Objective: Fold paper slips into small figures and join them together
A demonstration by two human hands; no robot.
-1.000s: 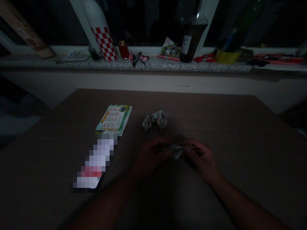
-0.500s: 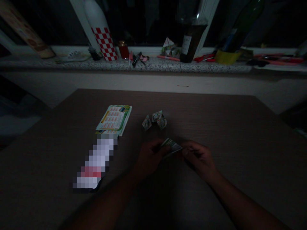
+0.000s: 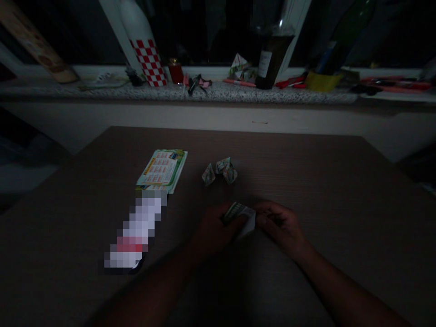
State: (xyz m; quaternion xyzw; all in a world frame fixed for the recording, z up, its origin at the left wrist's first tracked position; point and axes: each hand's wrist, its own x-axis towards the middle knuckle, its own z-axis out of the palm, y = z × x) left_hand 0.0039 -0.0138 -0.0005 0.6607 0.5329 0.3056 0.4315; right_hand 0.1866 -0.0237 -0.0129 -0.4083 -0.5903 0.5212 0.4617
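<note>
A folded piece of printed green and white paper [image 3: 250, 221] is between my hands, low over the table. My left hand [image 3: 218, 227] is closed on its left side, with the thumb pressed across the front. My right hand [image 3: 281, 227] is closed too, fingertips pinched at the paper's right edge; the grip itself is dark. Just beyond my hands stand small folded paper pieces [image 3: 225, 170] in a loose cluster. To the left lies a stack of printed calendar cards [image 3: 161, 169].
A blurred-out phone-like object [image 3: 136, 231] lies below the cards. Behind the brown table [image 3: 306, 163], a stone windowsill [image 3: 218, 93] holds a red-checkered white bottle [image 3: 150, 54], a dark cup [image 3: 267, 63], a green bottle [image 3: 347, 36] and several small items.
The paper has turned between my hands, from a pointed triangle to a wider shape with a pale face showing at the right. Both hands stay about where they were.
</note>
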